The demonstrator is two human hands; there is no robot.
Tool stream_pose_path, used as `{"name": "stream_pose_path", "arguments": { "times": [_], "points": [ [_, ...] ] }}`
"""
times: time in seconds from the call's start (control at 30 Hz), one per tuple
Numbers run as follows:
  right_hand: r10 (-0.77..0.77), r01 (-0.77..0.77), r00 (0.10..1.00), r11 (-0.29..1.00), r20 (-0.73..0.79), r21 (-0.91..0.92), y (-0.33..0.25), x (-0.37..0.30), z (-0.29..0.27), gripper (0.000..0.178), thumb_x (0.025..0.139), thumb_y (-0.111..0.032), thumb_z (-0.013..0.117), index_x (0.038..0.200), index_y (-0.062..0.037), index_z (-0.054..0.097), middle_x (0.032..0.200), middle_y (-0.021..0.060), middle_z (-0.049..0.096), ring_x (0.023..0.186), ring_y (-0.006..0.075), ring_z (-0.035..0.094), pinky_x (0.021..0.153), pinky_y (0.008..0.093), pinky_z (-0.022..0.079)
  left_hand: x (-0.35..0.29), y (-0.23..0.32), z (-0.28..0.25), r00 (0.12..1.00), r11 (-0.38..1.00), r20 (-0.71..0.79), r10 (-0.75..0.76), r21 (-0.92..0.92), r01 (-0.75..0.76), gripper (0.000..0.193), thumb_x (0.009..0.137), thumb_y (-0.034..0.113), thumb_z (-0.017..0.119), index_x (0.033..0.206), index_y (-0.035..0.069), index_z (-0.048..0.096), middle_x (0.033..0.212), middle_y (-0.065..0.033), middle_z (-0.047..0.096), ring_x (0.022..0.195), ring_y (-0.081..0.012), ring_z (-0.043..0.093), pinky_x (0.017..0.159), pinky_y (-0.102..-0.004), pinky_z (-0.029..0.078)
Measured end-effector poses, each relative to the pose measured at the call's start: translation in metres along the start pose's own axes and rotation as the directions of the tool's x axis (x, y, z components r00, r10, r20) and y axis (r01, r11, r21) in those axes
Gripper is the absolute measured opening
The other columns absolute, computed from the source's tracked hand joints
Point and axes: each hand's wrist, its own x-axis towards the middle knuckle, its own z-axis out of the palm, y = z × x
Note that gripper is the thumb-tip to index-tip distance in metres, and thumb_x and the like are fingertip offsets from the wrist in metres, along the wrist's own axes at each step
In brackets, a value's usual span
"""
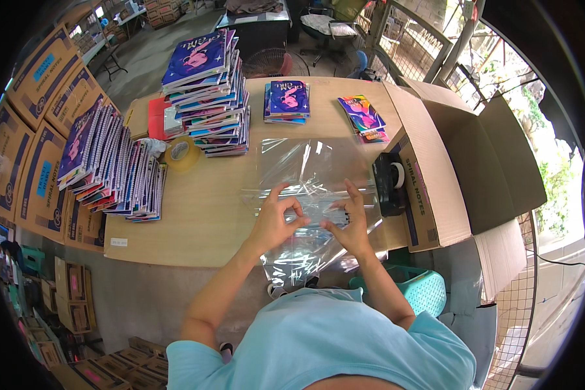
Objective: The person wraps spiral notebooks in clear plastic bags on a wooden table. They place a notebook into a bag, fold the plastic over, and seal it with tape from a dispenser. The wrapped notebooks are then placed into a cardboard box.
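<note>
Clear plastic film (pixel 286 161) lies on the tabletop (pixel 205 214) before you, its near end overhanging the edge. Your left hand (pixel 278 220) and right hand (pixel 352 227) are over it, apart, thumbs inward, fingers partly bent; cannot tell whether either pinches film. Black tape dispenser (pixel 386 188) right of it, then an open carton (pixel 439 182). Small notebook stack (pixel 288 101) beyond the film; taller stack (pixel 208 107) farther left.
</note>
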Motion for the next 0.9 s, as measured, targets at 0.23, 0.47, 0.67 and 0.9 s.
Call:
{"name": "stream_pose_path", "arguments": {
  "times": [0.23,0.47,0.67,0.9],
  "points": [
    [0.019,-0.019,1.0,0.999,-0.003,0.03,0.012,0.01,0.009,0.024,0.063,-0.002,0.084,0.078,-0.0035,0.066,0.145,0.0183,0.038,0.115,0.0314,0.054,0.09,0.0377,0.05,0.009,0.0,0.01,0.996,0.998,-0.071,-0.063,-0.008,0.063,0.026,0.071,0.008,0.081,0.068,0.0,0.056,0.077,-0.0125,0.064,0.077,-0.0246,0.064,0.064,-0.0348,0.047],
    [0.061,-0.06,0.998,0.995,-0.008,0.074,0.019,0.017,0.011,0.018,0.064,0.0,0.083,0.074,-0.0023,0.068,0.126,0.0128,0.046,0.089,0.019,0.056,0.078,0.0337,0.051,0.0,-0.006,0.033,0.957,0.999,-0.287,-0.046,-0.032,0.038,0.027,0.07,0.007,0.08,0.07,0.001,0.053,0.077,-0.0119,0.062,0.075,-0.0277,0.062,0.066,-0.0373,0.048],
    [0.13,-0.135,0.99,0.986,0.06,0.094,0.028,0.03,0.011,0.02,0.064,-0.005,0.084,0.072,-0.0042,0.066,0.118,0.0097,0.046,0.091,0.018,0.051,0.076,0.0305,0.046,0.013,-0.028,0.043,0.858,0.921,-0.42,-0.298,-0.363,0.142,0.046,0.07,0.015,0.084,0.107,0.002,0.059,0.083,-0.007,0.063,0.082,-0.0217,0.063,0.078,-0.0336,0.051],
    [0.139,-0.142,0.99,0.984,0.034,0.104,0.033,0.033,0.012,0.023,0.063,-0.009,0.086,0.072,-0.0048,0.065,0.117,0.0081,0.047,0.093,0.0187,0.051,0.081,0.0331,0.046,0.007,-0.044,0.023,0.921,0.665,0.154,-0.358,-0.65,0.367,0.044,0.075,0.008,0.08,0.116,0.0,0.067,0.108,-0.0088,0.067,0.099,-0.0167,0.061,0.085,-0.0292,0.05]
  ]
}}
